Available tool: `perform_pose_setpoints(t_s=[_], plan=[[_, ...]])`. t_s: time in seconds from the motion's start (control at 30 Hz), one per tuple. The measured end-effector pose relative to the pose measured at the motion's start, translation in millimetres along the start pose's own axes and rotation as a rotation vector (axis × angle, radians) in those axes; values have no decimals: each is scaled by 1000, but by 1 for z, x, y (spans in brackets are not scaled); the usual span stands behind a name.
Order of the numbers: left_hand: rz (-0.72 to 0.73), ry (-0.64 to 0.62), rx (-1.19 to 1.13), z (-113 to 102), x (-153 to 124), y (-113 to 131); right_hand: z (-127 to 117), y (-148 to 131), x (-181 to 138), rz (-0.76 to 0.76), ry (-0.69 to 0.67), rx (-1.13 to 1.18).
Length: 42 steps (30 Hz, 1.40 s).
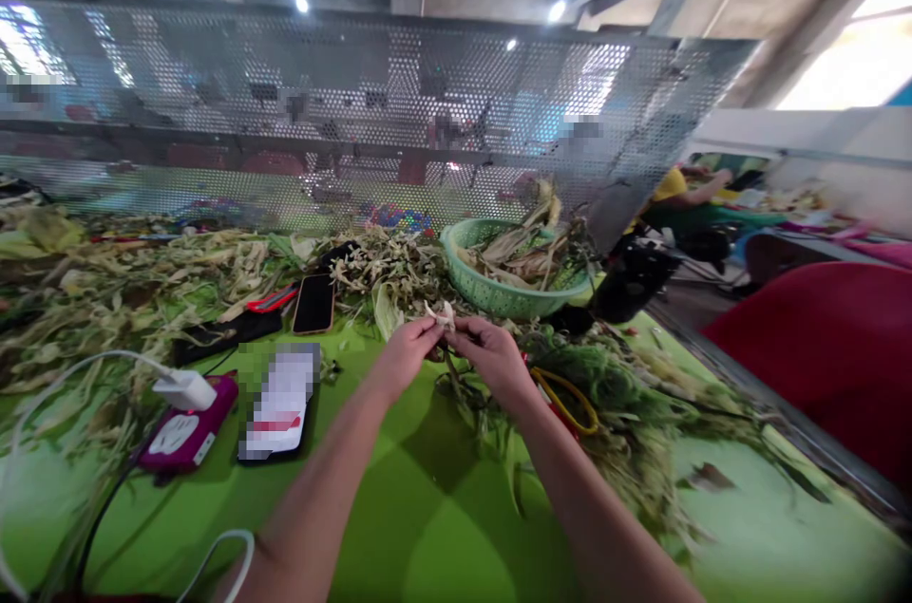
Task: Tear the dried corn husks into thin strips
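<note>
Your left hand (413, 343) and right hand (490, 348) pinch a pale strip (445, 313) between them, just in front of the green basket (509, 300), fingertips close, probably because something so thin needs fine control. Left of the basket, the dark phone (314, 305) lies flat, seemingly out of your forearms' way.

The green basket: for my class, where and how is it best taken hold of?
The green basket is probably best gripped at the near left part of its rim, thumb inside and fingers outside, coming from the near side, where the right hand is. It stands upright, its rim shows bare there, and the dry leaves rise past the far rim.
</note>
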<state>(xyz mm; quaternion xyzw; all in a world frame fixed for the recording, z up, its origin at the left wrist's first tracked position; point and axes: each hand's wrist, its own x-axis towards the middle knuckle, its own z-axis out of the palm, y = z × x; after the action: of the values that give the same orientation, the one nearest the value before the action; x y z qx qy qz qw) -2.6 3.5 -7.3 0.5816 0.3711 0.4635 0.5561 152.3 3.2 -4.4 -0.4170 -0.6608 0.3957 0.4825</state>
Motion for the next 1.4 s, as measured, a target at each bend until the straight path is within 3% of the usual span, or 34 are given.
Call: perform_pose_setpoints(t_s=[0.1, 0.27, 0.63, 0.77, 0.93, 1.23, 1.4], plan=[[25, 41, 45, -2, 1, -1, -2, 1, 1, -27, -14, -100], [45, 48, 91, -3, 1, -1, -7, 4, 0, -47, 112, -316], [14, 110, 127, 1, -1, 3, -3, -3, -2, -181, 224, -452], [29, 46, 86, -2, -2, 6, -5, -4, -2, -139, 190, -346], [49, -94, 46, -3, -3, 8, -7, -8, 0, 67, 46, 71], [30, -189, 83, 8, -5, 6, -8, -1, 1, 78, 294, 170], [38, -176, 111, 10, -8, 9, -7, 4, 1, 97, 320, 188]])
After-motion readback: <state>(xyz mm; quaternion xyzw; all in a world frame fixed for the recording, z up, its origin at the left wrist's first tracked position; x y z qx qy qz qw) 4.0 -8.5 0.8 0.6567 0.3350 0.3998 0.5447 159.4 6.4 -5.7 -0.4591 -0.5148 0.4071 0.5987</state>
